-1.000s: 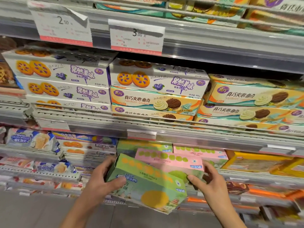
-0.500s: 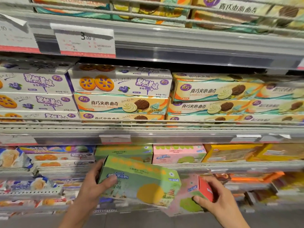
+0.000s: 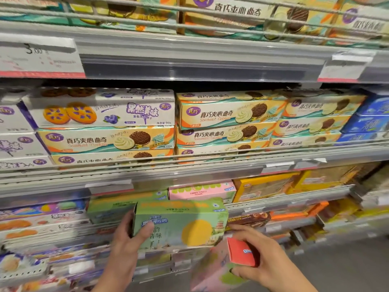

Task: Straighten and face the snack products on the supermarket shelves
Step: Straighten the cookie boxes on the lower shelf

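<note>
Gripping green box [image 3: 181,224], pink box [image 3: 219,268].

The green box [image 3: 181,225] bears a yellow disc and blue lettering. The pink box [image 3: 219,270] has a red end and green patches. On the shelves — white boxes [image 3: 101,108] with orange-and-purple biscuits, cream boxes [image 3: 227,113] with teal waves, blue boxes [image 3: 370,116].
</note>
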`<state>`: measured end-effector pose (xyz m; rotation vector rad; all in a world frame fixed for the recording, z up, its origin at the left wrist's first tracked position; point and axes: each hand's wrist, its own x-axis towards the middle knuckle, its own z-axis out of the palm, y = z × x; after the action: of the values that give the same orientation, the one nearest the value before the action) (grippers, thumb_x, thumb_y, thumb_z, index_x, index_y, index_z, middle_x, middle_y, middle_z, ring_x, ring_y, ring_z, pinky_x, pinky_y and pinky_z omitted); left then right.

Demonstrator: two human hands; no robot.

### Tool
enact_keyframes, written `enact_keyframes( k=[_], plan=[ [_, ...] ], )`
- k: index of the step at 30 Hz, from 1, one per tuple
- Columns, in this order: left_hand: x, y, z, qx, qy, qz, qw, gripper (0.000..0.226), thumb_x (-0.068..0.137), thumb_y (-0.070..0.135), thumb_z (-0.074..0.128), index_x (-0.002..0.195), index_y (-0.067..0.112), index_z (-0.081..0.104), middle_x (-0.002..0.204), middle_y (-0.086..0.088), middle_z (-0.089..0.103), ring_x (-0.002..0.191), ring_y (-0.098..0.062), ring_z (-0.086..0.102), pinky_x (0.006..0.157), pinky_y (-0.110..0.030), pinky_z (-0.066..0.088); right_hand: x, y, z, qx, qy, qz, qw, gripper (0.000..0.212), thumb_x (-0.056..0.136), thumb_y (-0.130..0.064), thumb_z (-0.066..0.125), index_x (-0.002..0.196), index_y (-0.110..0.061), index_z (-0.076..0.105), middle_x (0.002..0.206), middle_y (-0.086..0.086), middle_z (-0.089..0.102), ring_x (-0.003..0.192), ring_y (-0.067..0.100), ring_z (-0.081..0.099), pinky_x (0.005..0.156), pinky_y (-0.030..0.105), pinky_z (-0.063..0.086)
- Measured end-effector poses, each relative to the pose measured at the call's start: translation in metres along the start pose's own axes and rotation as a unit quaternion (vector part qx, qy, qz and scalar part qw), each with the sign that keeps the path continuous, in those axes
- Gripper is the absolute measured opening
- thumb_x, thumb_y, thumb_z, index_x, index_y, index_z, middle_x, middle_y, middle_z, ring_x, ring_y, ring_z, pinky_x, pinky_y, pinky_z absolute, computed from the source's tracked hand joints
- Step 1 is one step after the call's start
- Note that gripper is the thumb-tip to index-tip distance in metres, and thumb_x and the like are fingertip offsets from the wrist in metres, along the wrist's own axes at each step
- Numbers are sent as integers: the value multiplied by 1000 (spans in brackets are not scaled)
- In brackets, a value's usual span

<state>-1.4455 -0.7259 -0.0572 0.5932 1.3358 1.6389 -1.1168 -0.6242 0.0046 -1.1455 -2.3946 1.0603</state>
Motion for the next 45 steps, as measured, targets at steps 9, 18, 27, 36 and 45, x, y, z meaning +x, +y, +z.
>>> enact_keyframes(
  k=[9,18,27,36,45],
  plan=[
    [-12,31,-14,-20,19,30,999,67,74,42,87,132,29,56,112,5,69,115,-19,59,99,-34,39,-15,21,-51,20,119,64,991,60,65,-54,89,116,-50,57,103,-20,71,90,4,68,77,21,53],
    [-10,17,-27,77,-33,-14,996,104,34,68,95,126,35,58,125,7,72,120,-13,65,103,-44,50,-9,41,-45,328,314,59,889,46,73,-7,73,116,-20,66,110,9,77,92,15,72,76,27,61],
    [-5,17,33,188,-173,-11,967,91,65,48,91,144,21,53,142,-1,62,131,-23,59,111,-45,45,18,33,-8,491,309,13,814,38,91,13,49,113,-14,61,99,9,76,80,12,71,68,21,59],
    [-7,15,61,160,-202,-30,966,84,74,18,84,149,17,45,144,-4,61,134,-25,56,112,-41,44,43,38,8,500,336,14,798,41,80,3,58,111,-21,67,106,14,75,87,17,71,76,26,60],
    [-6,18,56,154,-230,-23,961,84,73,27,86,147,17,46,141,-5,63,131,-26,59,108,-37,47,52,42,-7,470,287,26,835,59,84,-6,63,142,-16,55,129,14,68,120,33,63,101,44,52]
  ],
)
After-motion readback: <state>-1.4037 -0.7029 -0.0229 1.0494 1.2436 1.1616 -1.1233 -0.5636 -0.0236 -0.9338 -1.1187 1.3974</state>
